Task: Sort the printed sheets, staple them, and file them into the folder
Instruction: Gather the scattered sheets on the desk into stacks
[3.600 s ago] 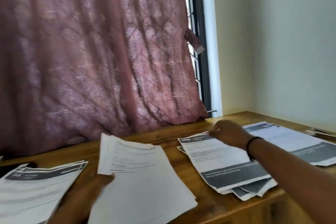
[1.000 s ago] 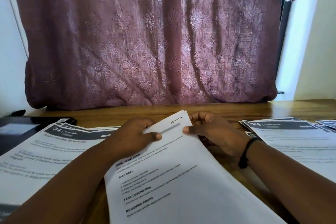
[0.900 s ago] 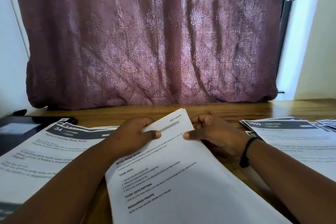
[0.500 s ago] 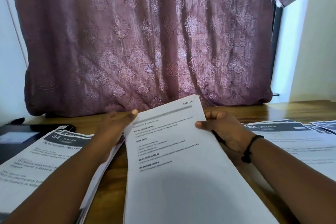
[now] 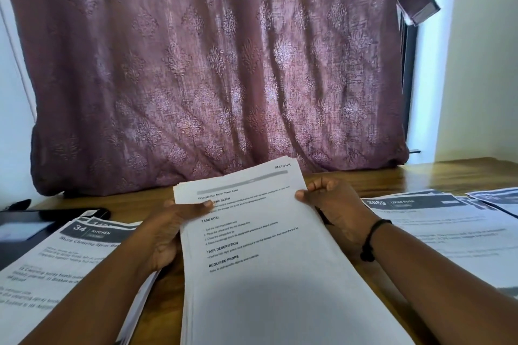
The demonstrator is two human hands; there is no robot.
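Since half a second ago your left hand (image 5: 165, 232) has come back onto the stack of sheets (image 5: 266, 260): it was off the left edge with fingers loose, and its thumb now lies across the top page near the upper left corner, pinching that edge. Your right hand (image 5: 333, 213) has stayed where it was, thumb on the right edge of the top page and fingers curled underneath, so you hold the stack between both hands. You have it tilted, far end raised above the wooden table (image 5: 420, 176) and near end running toward you, off the bottom of the view. The top page reads "SECTION 9" in its upper right corner, with headings such as "TASK GOAL" and "TASK DESCRIPTION" below.

To your left a pile of sheets with a dark header marked "34 KITCHEN" (image 5: 56, 260) lies flat on the table, partly under your left forearm. To your right another pile headed "LIVING ROOM" (image 5: 448, 227) lies flat, with more sheets (image 5: 496, 199) just past it near the right edge. A black band (image 5: 370, 238) circles your right wrist. Behind the table hangs a patterned mauve curtain (image 5: 210, 64).
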